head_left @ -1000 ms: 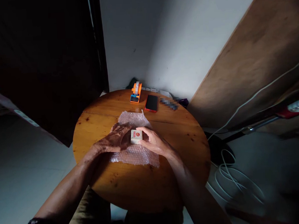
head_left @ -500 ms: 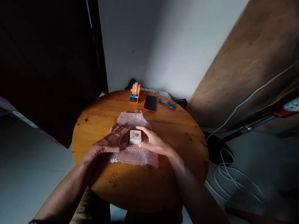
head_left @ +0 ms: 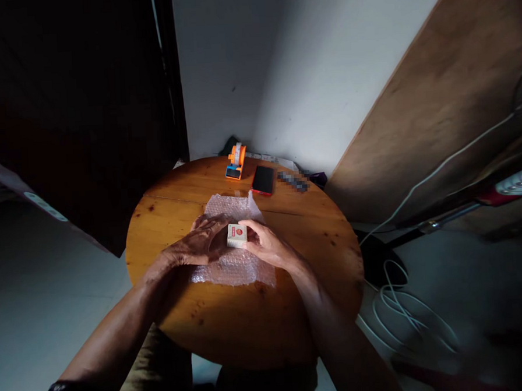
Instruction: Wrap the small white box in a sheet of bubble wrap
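A small white box [head_left: 237,236] with red print is over the middle of a sheet of bubble wrap [head_left: 234,273]. My right hand [head_left: 268,246] grips the box at its right side, thumb near the lower corner and fingers at the far edge. On the left of the box, my left hand [head_left: 197,242] is open, its fingers stretched out over the bubble wrap and apart from the box. Its palm side is hidden.
The round wooden table [head_left: 166,224] carries an orange tape dispenser [head_left: 236,162], a phone [head_left: 263,180] with a red edge and a blurred-out dark object [head_left: 292,181] near the wall. A coiled white cable [head_left: 407,310] lies on the floor at the right.
The box has turned slightly and shifted a little away from me in my right hand. My left hand stays almost where it was.
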Demonstrator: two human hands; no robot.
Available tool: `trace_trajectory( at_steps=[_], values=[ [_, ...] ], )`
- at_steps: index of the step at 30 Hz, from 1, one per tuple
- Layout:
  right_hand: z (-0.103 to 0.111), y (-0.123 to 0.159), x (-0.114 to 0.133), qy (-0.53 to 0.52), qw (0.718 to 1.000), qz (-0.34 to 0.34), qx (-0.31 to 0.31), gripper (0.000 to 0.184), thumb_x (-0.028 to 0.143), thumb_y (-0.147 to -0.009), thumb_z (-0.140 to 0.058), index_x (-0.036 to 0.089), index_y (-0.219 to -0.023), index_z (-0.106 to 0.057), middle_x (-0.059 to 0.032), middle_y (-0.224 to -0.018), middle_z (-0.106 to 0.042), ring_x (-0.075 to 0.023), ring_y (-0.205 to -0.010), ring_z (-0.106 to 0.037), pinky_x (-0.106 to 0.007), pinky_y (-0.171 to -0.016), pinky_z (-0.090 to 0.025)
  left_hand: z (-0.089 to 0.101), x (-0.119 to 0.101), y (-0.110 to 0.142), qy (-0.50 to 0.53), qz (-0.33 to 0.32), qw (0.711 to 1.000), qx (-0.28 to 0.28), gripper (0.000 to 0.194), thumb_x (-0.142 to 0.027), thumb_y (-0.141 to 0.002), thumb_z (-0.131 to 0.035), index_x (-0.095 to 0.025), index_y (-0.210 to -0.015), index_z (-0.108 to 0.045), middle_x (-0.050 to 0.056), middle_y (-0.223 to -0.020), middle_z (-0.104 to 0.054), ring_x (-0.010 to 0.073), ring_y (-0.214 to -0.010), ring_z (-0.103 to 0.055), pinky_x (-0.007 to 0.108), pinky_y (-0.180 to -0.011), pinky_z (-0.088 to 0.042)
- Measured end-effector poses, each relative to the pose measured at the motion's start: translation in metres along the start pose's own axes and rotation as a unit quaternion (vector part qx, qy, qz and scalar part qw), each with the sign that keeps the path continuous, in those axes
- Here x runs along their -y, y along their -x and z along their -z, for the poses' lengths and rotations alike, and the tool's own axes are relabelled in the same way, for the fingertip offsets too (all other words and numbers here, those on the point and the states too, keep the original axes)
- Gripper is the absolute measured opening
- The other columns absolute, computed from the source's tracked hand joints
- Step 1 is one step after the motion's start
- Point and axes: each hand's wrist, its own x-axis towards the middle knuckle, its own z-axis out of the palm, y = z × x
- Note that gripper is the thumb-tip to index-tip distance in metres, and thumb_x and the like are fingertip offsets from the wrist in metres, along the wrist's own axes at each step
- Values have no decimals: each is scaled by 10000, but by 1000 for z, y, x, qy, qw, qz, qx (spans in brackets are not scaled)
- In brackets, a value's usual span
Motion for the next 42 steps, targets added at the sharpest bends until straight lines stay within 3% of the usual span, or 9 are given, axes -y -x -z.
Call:
trace_trajectory(
  at_steps=[5,10,14,19,22,25,31,35,42],
  values=[
    [0,-4,-2,-22,1000,-10,-8,443,90,-742,-633,216,-1164,-591,-38,-1074,-696,-176,-913,-663,-335,-843,-532,2,1,2,24,4,1000,-17,830,-321,-751,-644,-254,-1525,-354,106,-1560,-407,356,-1470,-289,571,-1223,-174],
    [3,-6,-8,-44,998,-25,23,536,112,-735,-669,194,-1250,-545,-57,-1054,-695,-200,-929,-664,-365,-849,-544,26,-14,8,29,87,996,-17,812,-340,-792,-605,-194,-1542,-328,135,-1569,-379,394,-1440,-324,565,-1158,-320],
    [7,-3,-9,-35,999,-26,27,575,110,-747,-664,196,-1296,-519,-75,-1078,-685,-212,-943,-665,-379,-848,-557,40,-44,23,-56,52,996,-41,733,-470,-826,-630,-211,-1481,-428,143,-1516,-457,378,-1428,-354,580,-1204,-203],
    [12,-1,-6,-67,997,-1,43,599,111,-768,-647,234,-1340,-519,-67,-1125,-680,-220,-1010,-657,-396,-904,-545,10,-67,43,-160,15,986,-34,837,-534,-697,-789,-223,-1418,-500,146,-1452,-523,382,-1421,-351,625,-1206,-104],
    [16,-1,-6,-61,997,-14,35,506,200,-834,-617,237,-1334,-544,-65,-1144,-673,-230,-1047,-640,-422,-954,-513,-11,-66,37,-176,34,979,-96,494,-373,-801,-734,-246,-1265,-622,115,-1429,-547,335,-1404,-391,597,-1196,-174],
    [21,-2,-8,-73,997,-22,10,370,366,-941,-508,242,-1281,-586,-53,-1222,-647,-234,-1155,-593,-439,-1053,-437,-16,-60,16,-124,57,978,-159,140,-264,-871,-628,-217,-970,-715,101,-1380,-595,296,-1305,-507,531,-1159,-283],
    [38,5,-2,-128,991,-34,-2,520,637,-906,-506,278,-1267,-610,-50,-1321,-613,-266,-1282,-506,-446,-1114,-369,-5,-50,-25,83,192,959,-191,226,-300,-746,-658,-144,-903,-704,88,-838,-717,220,-714,-635,331,-674,-482],
    [33,3,-8,-106,993,-59,-2,589,448,-745,-763,254,-1274,-594,-80,-1233,-650,-277,-1112,-603,-452,-983,-469,-7,-51,-31,174,227,933,-217,225,-378,-673,-670,-163,-696,-608,22,-628,-610,151,-569,-518,262,-532,-380],
    [20,-4,-12,-105,992,-69,-29,207,216,-734,-665,177,-936,-645,-21,-806,-673,-186,-732,-622,-344,-714,-505,-3,-54,-27,370,243,879,-180,295,-394,-594,-709,-180,-688,-528,-29,-560,-499,97,-505,-409,236,-487,-313]
  ],
)
